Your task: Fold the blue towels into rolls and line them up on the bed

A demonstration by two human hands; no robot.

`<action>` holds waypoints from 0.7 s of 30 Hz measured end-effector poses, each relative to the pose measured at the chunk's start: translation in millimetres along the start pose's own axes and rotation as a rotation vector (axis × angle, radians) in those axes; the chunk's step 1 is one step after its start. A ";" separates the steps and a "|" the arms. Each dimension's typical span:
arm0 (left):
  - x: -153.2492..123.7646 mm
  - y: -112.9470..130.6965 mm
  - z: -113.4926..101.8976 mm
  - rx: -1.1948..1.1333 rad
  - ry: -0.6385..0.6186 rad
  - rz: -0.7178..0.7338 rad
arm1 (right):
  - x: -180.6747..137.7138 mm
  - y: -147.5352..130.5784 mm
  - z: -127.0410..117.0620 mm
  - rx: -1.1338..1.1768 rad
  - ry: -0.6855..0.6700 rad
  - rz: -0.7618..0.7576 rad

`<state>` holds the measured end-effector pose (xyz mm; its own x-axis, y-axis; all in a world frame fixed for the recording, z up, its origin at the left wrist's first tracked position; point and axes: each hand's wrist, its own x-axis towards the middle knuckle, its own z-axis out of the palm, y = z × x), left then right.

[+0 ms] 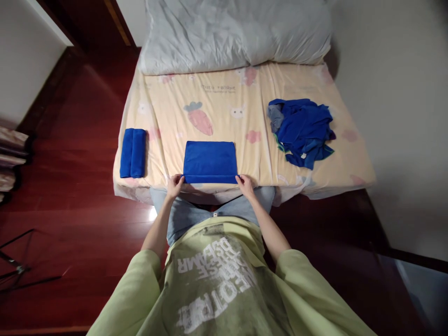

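A blue cloth (210,157) lies flat as a rectangle at the bed's near edge, with a narrow strip folded over along its near side. My left hand (174,185) pinches the near left corner of that strip. At the near right corner, my right hand (245,185) pinches the strip's other end. Off to the left rest two blue rolled or tightly folded cloths (133,153), side by side and touching. A crumpled pile of blue cloths (303,128), with a grey piece and some green edging, sits on the right.
The bed (164,107) has a pale yellow sheet with carrot and rabbit prints. A bulky grey quilt (234,32) covers its far end. A wall (395,116) stands on the right. Black tripod legs (21,269) show at lower left on the dark red floor (77,196).
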<state>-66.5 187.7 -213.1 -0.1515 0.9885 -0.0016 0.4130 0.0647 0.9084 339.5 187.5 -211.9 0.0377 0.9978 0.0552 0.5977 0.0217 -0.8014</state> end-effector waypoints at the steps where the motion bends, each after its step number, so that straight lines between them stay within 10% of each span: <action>1: -0.2 0.8 -0.1 -0.016 0.002 -0.015 | -0.4 -0.7 -0.5 0.001 0.006 0.006; 21: 2.7 6.0 -1.0 0.135 0.066 0.037 | -0.7 -3.9 3.4 -0.105 0.054 0.110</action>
<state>-65.3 190.6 -207.3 -0.1905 0.9797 0.0627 0.5360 0.0503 0.8427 334.4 187.0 -210.9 0.1489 0.9888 0.0050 0.6679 -0.0969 -0.7379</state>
